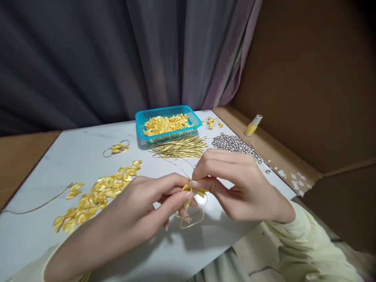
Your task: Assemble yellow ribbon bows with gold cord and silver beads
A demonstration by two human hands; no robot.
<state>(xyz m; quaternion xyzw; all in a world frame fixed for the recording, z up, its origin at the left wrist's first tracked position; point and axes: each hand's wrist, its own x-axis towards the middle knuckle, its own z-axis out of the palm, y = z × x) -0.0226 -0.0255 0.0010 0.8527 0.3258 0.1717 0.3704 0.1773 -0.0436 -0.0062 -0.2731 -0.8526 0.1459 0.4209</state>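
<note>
A yellow ribbon flower (202, 192) sits between my hands above the near part of the table. My left hand (147, 205) is closed, its thumb and fingers pinching the flower from the left. At the flower's top, the thumb and index finger of my right hand (237, 180) are pinched together where thin gold wire meets them. A loop of that gold wire (192, 225) hangs below the flower, and two thin ends reach up past the fingertips. The fingertips hide the flower's centre. Loose yellow ribbon petals (100, 192) lie left of my hands.
A blue basket (139, 127) of yellow petals stands at the back, with a bundle of gold wires (180, 148) before it. Silver beads (232, 143) lie right, near a glue bottle (253, 126). Finished-looking flower pieces (118, 148) and a longer gold cord (44, 204) are left.
</note>
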